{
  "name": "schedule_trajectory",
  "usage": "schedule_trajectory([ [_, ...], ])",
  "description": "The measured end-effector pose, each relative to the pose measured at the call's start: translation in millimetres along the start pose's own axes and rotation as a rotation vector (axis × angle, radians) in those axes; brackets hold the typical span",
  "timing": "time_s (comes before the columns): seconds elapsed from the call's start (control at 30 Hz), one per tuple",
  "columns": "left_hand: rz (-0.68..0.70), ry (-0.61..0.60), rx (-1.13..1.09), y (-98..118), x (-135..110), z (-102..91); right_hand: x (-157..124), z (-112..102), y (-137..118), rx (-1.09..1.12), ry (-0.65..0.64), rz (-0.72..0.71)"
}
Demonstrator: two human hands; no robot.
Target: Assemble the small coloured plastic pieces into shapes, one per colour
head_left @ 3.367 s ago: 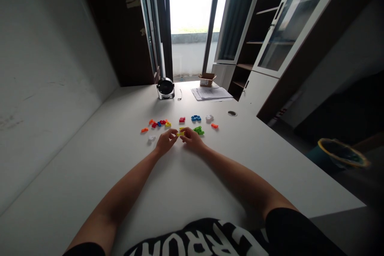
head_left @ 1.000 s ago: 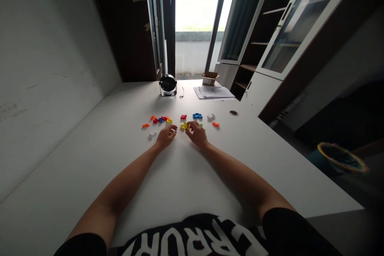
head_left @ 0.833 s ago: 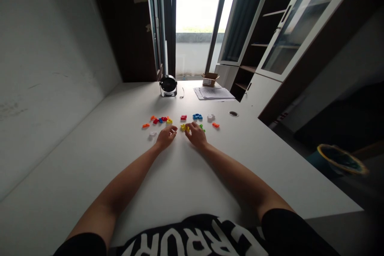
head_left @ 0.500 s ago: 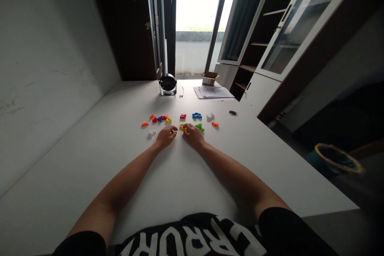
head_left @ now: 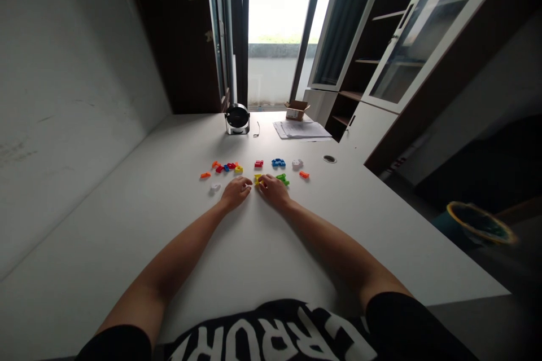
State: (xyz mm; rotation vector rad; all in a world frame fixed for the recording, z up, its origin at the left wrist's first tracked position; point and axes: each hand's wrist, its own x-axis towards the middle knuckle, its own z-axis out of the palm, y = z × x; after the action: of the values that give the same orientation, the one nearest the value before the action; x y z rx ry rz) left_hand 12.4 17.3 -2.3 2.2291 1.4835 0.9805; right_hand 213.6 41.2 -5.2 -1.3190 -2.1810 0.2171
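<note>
view has levelled; left hand (head_left: 235, 192), right hand (head_left: 274, 192) rest on white desk (head_left: 127, 225)

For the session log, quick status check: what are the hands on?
Right hand: fingertips on yellow plastic piece. Left hand: beside it, holding nothing visible. Green plastic piece just right of right hand.

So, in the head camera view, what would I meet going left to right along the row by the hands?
Orange piece, white piece, left hand, yellow piece, right hand, green piece, another orange piece.
</note>
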Motion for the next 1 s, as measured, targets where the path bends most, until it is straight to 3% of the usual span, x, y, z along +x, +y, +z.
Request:
schedule_trajectory([
  [0.23,0.023,-0.011,0.001,3,-1,-2.1,-1,0,1,0.042,0.032,-0.05],
  [0.63,0.071,-0.007,-0.006,6,-2,-3.3,1,6,1,0.331,0.092,-0.085],
  [1.0,0.027,-0.07,0.121,4,1,-4.0,4,10,6,0.279,-0.032,-0.144],
])
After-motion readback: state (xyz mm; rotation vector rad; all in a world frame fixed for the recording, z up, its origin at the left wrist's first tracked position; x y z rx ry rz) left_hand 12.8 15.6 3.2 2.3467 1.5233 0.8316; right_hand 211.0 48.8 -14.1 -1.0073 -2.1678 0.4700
